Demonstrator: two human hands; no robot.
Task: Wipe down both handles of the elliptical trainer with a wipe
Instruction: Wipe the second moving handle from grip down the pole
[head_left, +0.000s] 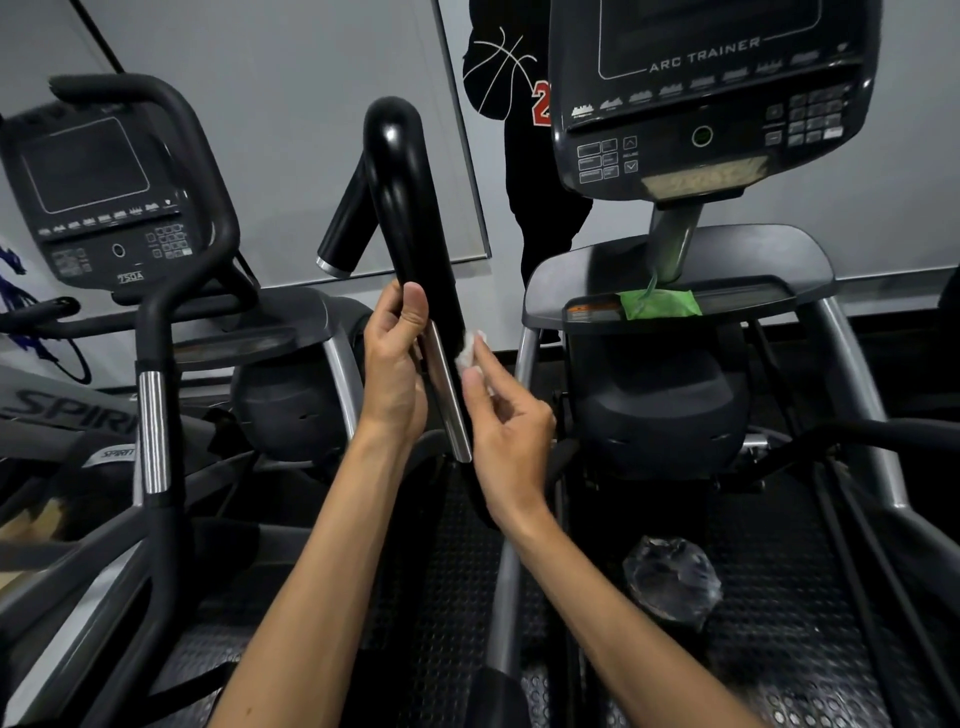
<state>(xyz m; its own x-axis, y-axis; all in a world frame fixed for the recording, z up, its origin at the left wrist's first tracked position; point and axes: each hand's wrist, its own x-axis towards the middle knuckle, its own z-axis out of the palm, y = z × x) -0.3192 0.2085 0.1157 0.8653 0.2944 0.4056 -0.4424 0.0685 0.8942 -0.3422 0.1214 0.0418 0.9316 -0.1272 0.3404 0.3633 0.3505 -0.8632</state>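
Where the glossy black elliptical handle (410, 218) meets its brushed-metal lower section, a small crumpled white wipe (470, 352) is pressed against the handle's right side. It is pinched between the thumb and forefinger of the right hand (506, 431), whose other fingers curl loosely. On the opposite side, the left hand (395, 371) grips the handle, thumb pointing up along it. Beyond, a green wipe packet (660, 303) lies on the grey console shelf (727, 260) beneath the black Arc Trainer display (711, 93).

Green pack (661, 303) on tray below console (706, 98). Second machine (104, 208) well left of console. Person in black (511, 104) just left, behind. Crumpled plastic (672, 577) on floor, far below.
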